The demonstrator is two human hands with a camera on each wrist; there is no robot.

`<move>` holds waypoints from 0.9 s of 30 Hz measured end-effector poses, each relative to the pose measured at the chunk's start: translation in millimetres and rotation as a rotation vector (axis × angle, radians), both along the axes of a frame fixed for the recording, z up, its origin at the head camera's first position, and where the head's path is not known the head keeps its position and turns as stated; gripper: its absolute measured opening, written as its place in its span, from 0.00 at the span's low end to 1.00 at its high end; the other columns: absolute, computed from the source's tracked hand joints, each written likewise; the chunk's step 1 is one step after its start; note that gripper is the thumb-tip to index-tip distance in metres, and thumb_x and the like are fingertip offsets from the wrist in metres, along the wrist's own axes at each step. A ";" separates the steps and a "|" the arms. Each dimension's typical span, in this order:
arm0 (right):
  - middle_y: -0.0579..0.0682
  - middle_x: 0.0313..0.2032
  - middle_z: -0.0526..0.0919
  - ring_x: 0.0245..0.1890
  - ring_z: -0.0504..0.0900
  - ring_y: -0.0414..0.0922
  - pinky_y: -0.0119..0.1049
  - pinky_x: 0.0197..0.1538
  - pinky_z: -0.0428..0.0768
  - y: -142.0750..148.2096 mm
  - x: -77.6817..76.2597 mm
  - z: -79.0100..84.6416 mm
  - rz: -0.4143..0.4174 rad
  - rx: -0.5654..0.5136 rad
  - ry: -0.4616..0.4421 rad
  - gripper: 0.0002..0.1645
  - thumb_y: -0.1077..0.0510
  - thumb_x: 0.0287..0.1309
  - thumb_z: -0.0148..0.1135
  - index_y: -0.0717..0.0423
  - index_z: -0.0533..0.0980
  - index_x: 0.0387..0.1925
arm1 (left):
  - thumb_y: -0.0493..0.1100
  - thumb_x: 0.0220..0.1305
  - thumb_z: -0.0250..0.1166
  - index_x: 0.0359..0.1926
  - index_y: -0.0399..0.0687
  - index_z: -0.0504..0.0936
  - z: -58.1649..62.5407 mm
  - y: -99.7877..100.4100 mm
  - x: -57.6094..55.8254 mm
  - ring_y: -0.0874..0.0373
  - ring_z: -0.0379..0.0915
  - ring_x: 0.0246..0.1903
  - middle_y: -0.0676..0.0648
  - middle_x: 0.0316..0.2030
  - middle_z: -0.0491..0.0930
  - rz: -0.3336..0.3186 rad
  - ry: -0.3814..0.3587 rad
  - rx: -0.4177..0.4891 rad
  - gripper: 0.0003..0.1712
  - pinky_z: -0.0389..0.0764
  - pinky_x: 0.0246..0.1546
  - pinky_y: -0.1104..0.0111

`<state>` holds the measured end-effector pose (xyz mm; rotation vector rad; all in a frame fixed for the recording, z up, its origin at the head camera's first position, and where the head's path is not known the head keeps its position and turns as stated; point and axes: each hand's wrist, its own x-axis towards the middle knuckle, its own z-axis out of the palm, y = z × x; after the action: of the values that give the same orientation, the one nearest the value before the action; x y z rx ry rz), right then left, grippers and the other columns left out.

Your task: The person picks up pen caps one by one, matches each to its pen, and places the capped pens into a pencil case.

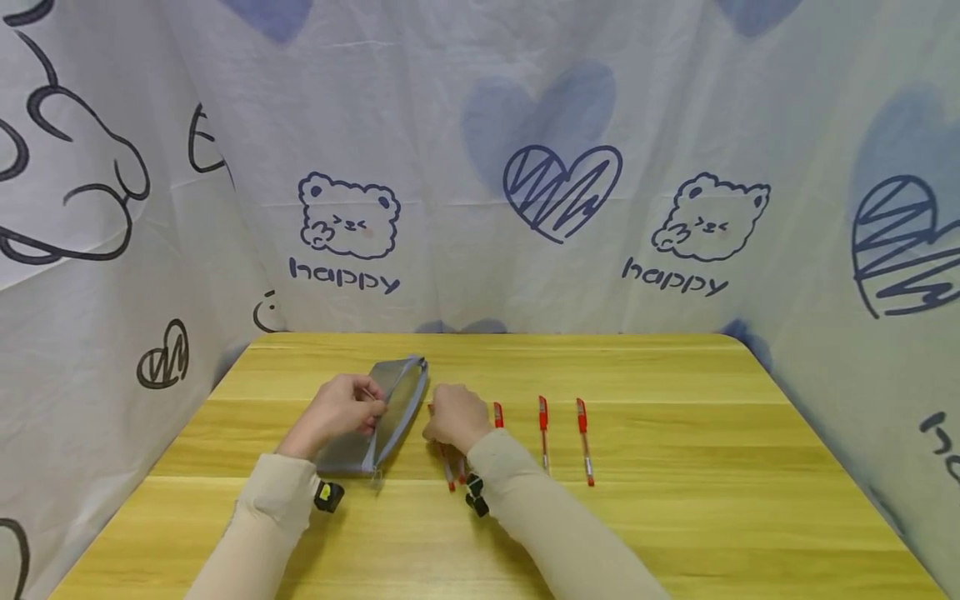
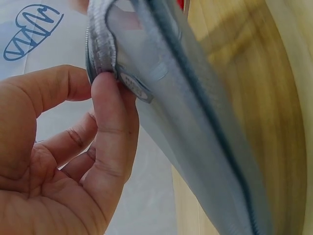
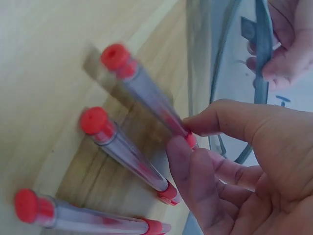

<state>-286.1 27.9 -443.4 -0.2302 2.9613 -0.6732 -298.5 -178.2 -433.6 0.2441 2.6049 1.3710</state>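
Note:
A grey see-through zipper pouch lies at the left of the wooden table with its mouth spread apart. My left hand pinches the zippered edge between thumb and fingers, close to the zipper pull. To the right of the pouch, my right hand pinches a red pen near one end. A shadow beside that pen's far end suggests it is slightly raised. Two more red pens show close by in the right wrist view, the nearer pen right beside my fingertips.
Farther right on the table lie two red pens, one beside the other. Another red pen is partly hidden by my right wrist. White printed cloth hangs behind the table and along its sides.

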 end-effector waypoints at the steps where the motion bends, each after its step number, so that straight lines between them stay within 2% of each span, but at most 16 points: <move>1: 0.42 0.14 0.62 0.15 0.64 0.40 0.34 0.21 0.65 2.2 -1.2 0.6 0.002 -0.030 -0.027 0.31 0.57 0.57 0.79 0.46 0.64 0.14 | 0.33 0.69 0.67 0.42 0.36 0.85 0.1 0.0 0.0 0.59 0.82 0.25 0.44 0.30 0.86 0.001 0.003 0.001 0.04 0.91 0.34 0.61; 4: 0.42 0.14 0.70 0.14 0.72 0.39 0.31 0.21 0.73 10.7 -4.8 3.3 -0.002 -0.181 -0.100 0.23 0.60 0.59 0.76 0.49 0.70 0.18 | 0.33 0.68 0.67 0.42 0.36 0.85 0.3 0.1 -0.2 0.59 0.82 0.24 0.43 0.30 0.86 0.008 0.014 0.003 0.04 0.91 0.34 0.60; 7: 0.45 0.18 0.81 0.17 0.82 0.41 0.34 0.27 0.85 19.7 -9.4 4.6 -0.016 -0.330 -0.161 0.12 0.61 0.60 0.75 0.54 0.77 0.28 | 0.33 0.68 0.67 0.42 0.35 0.85 0.3 0.0 -0.6 0.60 0.82 0.24 0.44 0.30 0.86 0.015 0.020 0.006 0.05 0.91 0.34 0.59; 9: 0.47 0.21 0.84 0.20 0.85 0.42 0.38 0.31 0.90 25.2 -12.0 5.4 -0.028 -0.408 -0.185 0.09 0.62 0.61 0.74 0.57 0.79 0.36 | 0.33 0.68 0.67 0.43 0.36 0.85 0.3 -0.1 -1.1 0.60 0.82 0.24 0.45 0.30 0.86 0.019 0.020 0.011 0.05 0.92 0.34 0.59; 14: 0.49 0.23 0.87 0.20 0.85 0.42 0.43 0.36 0.91 35.5 -14.9 7.1 -0.047 -0.551 -0.225 0.15 0.61 0.60 0.72 0.60 0.79 0.47 | 0.34 0.67 0.67 0.45 0.36 0.84 -0.1 -0.5 -2.5 0.60 0.82 0.26 0.46 0.30 0.85 0.017 0.000 0.046 0.07 0.91 0.34 0.61; 18: 0.49 0.24 0.87 0.21 0.84 0.42 0.41 0.35 0.89 40.0 -17.0 5.7 -0.061 -0.647 -0.253 0.18 0.60 0.62 0.71 0.59 0.78 0.51 | 0.33 0.67 0.66 0.51 0.35 0.81 -1.3 -1.8 -2.7 0.59 0.82 0.29 0.45 0.33 0.85 -0.001 -0.024 0.095 0.12 0.91 0.36 0.63; 27: 0.50 0.30 0.89 0.33 0.92 0.52 0.42 0.38 0.90 42.7 -20.4 5.0 -0.061 -0.730 -0.277 0.22 0.60 0.64 0.70 0.60 0.78 0.57 | 0.30 0.68 0.63 0.64 0.33 0.76 -0.6 -1.6 -4.4 0.56 0.81 0.29 0.44 0.39 0.82 -0.043 -0.043 0.136 0.23 0.91 0.37 0.60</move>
<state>-306.4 70.6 -438.4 -0.0818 2.3517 -1.6189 -302.9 -179.7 -434.1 0.2855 2.4605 1.5230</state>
